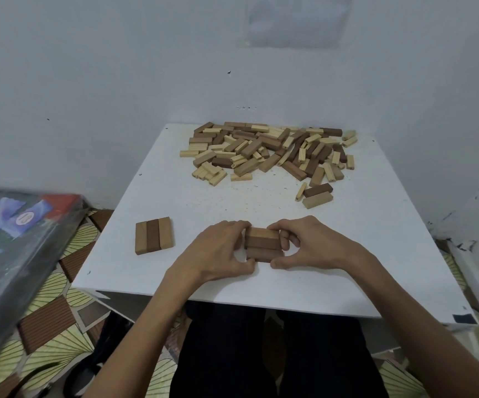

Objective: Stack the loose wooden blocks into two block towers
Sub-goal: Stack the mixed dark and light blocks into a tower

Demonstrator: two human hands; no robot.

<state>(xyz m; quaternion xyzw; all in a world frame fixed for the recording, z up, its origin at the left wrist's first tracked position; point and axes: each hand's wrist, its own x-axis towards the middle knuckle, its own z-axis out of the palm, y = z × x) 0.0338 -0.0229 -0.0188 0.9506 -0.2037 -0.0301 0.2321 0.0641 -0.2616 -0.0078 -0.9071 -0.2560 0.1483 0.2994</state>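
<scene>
A plain white wall (117, 81) fills the back of our view. Below it the white table (175, 202), matt and flecked with fine specks, carries everything that matters. To the left a glossy dark box (17, 239) shows only as a blur, above a patterned floor (54, 311). At the table's far side lies the pile (267, 150): loose rectangular bars of smooth wood, some pale and slim, some mid-brown, some dark and thicker. They are heaped at all angles, with a few strays just off the near right edge. We judge the task to be at its very start, with the two tower bases being laid. The left hand (218, 251) and right hand (313, 242) meet at the near middle of the table. Each has fingers and thumb curled round one end of the near row (263, 244), three brown bars lying flat side by side across our view. The hands pinch it from both ends, and we take this to be squaring it up. Well to its left sits the left row (154, 235), three touching bars, light, dark, light, pointing away from us, with no hand on it. Next, we think, the hands must let go without nudging the near row. Then they must reach to the pile, pick three bars of matching thickness and lay them crosswise on top. The flat, square faces should stack steadily, but smooth wood may slide, and the slimmer pale bars would leave a layer uneven.
</scene>
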